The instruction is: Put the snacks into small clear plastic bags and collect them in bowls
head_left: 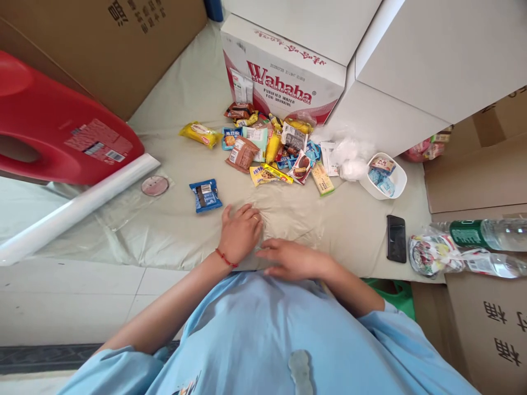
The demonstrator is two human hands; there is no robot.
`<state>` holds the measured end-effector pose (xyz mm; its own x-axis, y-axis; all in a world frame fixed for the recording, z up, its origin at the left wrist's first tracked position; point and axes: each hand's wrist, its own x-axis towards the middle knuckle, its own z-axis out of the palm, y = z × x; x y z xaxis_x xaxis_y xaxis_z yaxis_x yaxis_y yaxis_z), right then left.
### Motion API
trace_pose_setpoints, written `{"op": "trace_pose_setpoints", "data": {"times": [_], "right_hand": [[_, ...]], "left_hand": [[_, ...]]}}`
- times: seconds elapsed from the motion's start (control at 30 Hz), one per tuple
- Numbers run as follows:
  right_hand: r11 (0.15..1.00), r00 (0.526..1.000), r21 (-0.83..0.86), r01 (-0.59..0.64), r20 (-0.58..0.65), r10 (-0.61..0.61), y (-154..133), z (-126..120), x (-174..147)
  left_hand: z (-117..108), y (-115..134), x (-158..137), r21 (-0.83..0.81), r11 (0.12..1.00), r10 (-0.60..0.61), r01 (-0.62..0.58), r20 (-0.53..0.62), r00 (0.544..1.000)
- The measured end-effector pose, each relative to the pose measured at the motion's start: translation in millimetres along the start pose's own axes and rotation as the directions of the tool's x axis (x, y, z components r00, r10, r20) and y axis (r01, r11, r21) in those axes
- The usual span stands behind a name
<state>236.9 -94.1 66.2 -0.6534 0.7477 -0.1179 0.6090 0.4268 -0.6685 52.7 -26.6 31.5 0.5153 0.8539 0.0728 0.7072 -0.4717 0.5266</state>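
Hands, left hand (pixel 241 233) and right hand (pixel 290 259), lie open-fingered on clear plastic sheet (pixel 288 211) near its front edge.

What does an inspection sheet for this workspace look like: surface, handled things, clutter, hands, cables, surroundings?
Surface: pale sheet spread over a low platform, wrinkled.
Handled things: clear bag lying flat under both hands; blue packet nearest the left hand.
Clutter: snack pile; white bowl with packets in it; phone; bottle; round lid; white roll.
Hands: left hand open, palm down on the bag, red string at the wrist; right hand flat at the bag's near edge, holding nothing.
Cables: nothing seen.
Surroundings: Wahaha box, cardboard boxes, red plastic item, tiled floor.
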Motion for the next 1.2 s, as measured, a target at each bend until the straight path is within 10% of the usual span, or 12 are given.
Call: {"op": "trace_pose_setpoints", "data": {"times": [0.17, 0.37, 0.47, 0.67, 0.83, 0.93, 1.2], "right_hand": [[0.885, 0.878, -0.298, -0.358, -0.429, 0.210, 65.2, -99.3, 10.8], [0.771, 0.945, -0.559, -0.305, -0.276, 0.174, 135.6, -138.9, 50.8], [0.721, 0.918, -0.582, -0.376, -0.337, 0.207, 137.0, -141.1, 38.8], [0.722, 0.721, -0.295, -0.625, -0.573, 0.390, 86.5, -148.7, -16.6], [0.844, 0.906, -0.330, -0.422, -0.176, 0.385, 27.2, -98.8, -4.9], [0.835, 0.925, -0.420, -0.355, -0.028, 0.379, 17.5, -62.8, 17.4], [0.952, 0.968, -0.236, -0.196, -0.204, 0.149, 36.5, -35.2, -32.6]], "left_hand": [[8.6, -19.4, -16.8, -0.021, 1.000, -0.010, 0.010, 0.003, 1.000], [8.1, -17.7, -32.1, 0.033, 0.999, 0.031, -0.034, 0.082, 0.996], [9.4, -18.9, -37.0, 0.077, 0.995, 0.050, -0.057, 0.084, 0.995], [10.7, -18.7, -38.4, 0.104, 0.992, 0.061, -0.071, 0.091, 0.994], [10.7, -16.4, -38.2, 0.094, 0.991, 0.089, -0.100, 0.113, 0.990], [10.9, -15.9, -43.2, 0.078, 0.992, 0.087, -0.095, 0.097, 0.991], [-9.3, -48.1, -71.5, -0.033, 0.977, 0.211, -0.209, 0.095, 0.973]]}}
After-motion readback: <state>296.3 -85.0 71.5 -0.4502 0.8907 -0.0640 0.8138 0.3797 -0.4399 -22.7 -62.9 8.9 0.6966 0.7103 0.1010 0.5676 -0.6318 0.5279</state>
